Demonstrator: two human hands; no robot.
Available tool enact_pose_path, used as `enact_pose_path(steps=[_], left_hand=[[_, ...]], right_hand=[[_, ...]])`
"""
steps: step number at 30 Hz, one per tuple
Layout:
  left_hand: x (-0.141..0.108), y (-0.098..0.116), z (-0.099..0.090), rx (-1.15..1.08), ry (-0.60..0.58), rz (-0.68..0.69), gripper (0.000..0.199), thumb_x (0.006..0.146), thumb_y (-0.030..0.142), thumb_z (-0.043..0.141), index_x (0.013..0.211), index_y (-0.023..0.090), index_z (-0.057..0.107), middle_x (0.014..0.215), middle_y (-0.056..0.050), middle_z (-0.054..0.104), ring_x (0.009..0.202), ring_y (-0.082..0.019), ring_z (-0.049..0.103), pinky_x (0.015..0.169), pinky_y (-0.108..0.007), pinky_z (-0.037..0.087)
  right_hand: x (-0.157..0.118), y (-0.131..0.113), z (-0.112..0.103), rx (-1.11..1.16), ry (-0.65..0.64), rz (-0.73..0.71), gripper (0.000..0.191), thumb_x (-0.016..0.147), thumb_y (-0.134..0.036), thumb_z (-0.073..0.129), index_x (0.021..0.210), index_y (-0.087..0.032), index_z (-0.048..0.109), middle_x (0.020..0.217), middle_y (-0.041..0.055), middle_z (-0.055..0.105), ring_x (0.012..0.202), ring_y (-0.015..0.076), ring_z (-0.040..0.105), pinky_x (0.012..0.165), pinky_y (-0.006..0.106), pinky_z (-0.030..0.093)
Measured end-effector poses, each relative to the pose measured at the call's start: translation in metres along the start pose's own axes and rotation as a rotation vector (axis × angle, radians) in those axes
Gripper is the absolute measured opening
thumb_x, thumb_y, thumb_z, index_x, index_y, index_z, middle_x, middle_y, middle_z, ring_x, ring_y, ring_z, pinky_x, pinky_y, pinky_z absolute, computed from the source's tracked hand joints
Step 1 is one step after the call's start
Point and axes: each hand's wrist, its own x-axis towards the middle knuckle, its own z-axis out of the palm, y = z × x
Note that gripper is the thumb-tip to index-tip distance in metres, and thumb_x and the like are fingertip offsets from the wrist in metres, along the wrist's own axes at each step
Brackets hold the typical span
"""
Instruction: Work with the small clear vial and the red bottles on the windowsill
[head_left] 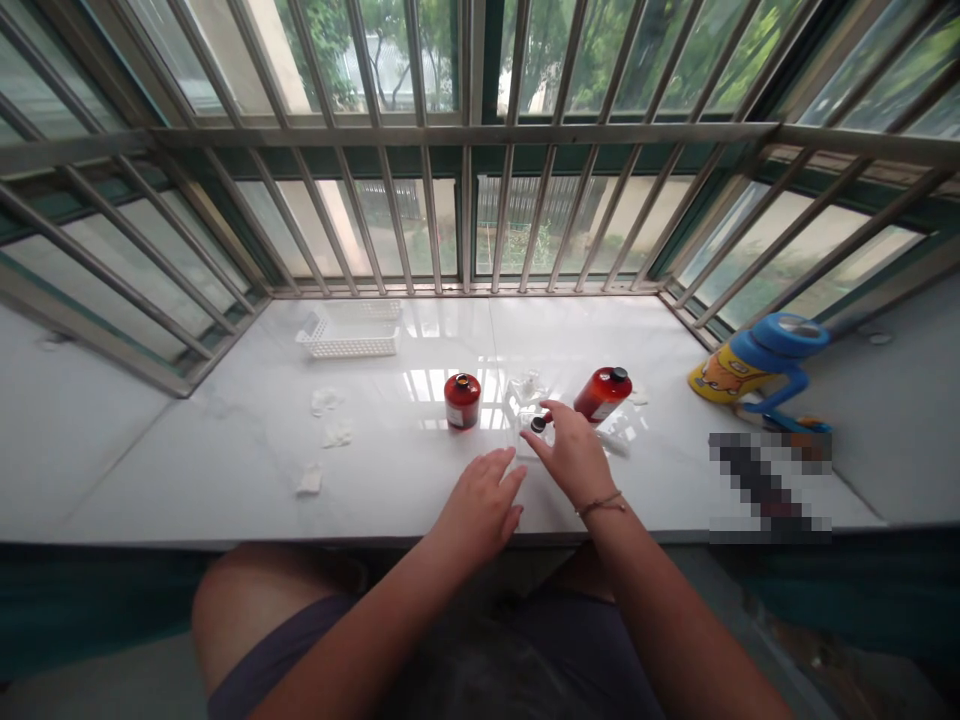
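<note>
My right hand [574, 455] pinches a small dark cap [538, 423] atop a clear little bottle [525, 400] on the white marble sill [225, 440]. My left hand [480, 505] lies flat and open on the sill just left of it, holding nothing. A red-brown bottle [462, 401] stands upright to the left of the clear one. A second red-brown bottle [602, 393] with a black cap stands tilted just beyond my right hand.
A white plastic basket [351, 335] sits at the back left. Crumpled white wads [326, 400] lie on the left of the sill. A blue and yellow toy-like bottle [757, 365] lies at the right. Metal window bars [465, 200] close off the far side.
</note>
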Motion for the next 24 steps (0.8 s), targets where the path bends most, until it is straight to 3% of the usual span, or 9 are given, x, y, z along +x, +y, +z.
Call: enact_pose_path(steps=[4, 9, 14, 20, 24], left_hand=[[0.030, 0.006, 0.024, 0.155, -0.080, -0.024, 0.077, 0.098, 0.027, 0.070, 0.167, 0.017, 0.037, 0.180, -0.020, 0.030, 0.165, -0.037, 0.034, 0.132, -0.058, 0.036], [0.040, 0.007, 0.044, 0.240, -0.111, -0.071, 0.078, 0.101, 0.025, 0.065, 0.170, 0.017, 0.031, 0.181, -0.021, 0.025, 0.166, -0.034, 0.032, 0.132, -0.054, 0.036], [0.039, 0.007, 0.047, 0.248, -0.109, -0.095, 0.083, 0.098, 0.024, 0.068, 0.171, 0.020, 0.029, 0.182, -0.018, 0.023, 0.165, -0.032, 0.035, 0.131, -0.055, 0.036], [0.040, 0.007, 0.047, 0.257, -0.119, -0.098, 0.083, 0.099, 0.027, 0.070, 0.171, 0.021, 0.031, 0.182, -0.020, 0.021, 0.163, -0.033, 0.039, 0.131, -0.055, 0.037], [0.041, 0.009, 0.047, 0.256, -0.118, -0.103, 0.087, 0.097, 0.030, 0.074, 0.171, 0.020, 0.031, 0.181, -0.021, 0.023, 0.161, -0.034, 0.042, 0.131, -0.056, 0.037]], right_hand=[[0.008, 0.001, 0.003, 0.011, -0.024, 0.038, 0.037, 0.099, -0.033, 0.069, 0.131, -0.017, 0.062, 0.101, 0.0116, 0.076, 0.097, 0.0327, 0.073, 0.091, 0.047, 0.058], [0.009, 0.006, -0.001, 0.036, -0.065, 0.071, 0.029, 0.098, -0.031, 0.070, 0.124, -0.019, 0.061, 0.101, 0.0105, 0.076, 0.095, 0.0304, 0.074, 0.085, 0.043, 0.059], [0.013, 0.008, -0.005, 0.044, -0.120, 0.031, 0.024, 0.097, -0.025, 0.069, 0.119, -0.020, 0.060, 0.106, 0.0125, 0.076, 0.099, 0.0317, 0.072, 0.089, 0.046, 0.059], [0.020, 0.011, -0.021, 0.056, -0.243, -0.124, 0.030, 0.097, -0.013, 0.061, 0.125, -0.023, 0.060, 0.117, 0.0110, 0.075, 0.112, 0.0289, 0.070, 0.101, 0.046, 0.059], [0.024, 0.008, -0.025, -0.008, -0.271, -0.150, 0.040, 0.100, -0.024, 0.065, 0.138, -0.020, 0.056, 0.131, 0.0171, 0.069, 0.124, 0.0335, 0.067, 0.109, 0.051, 0.055]])
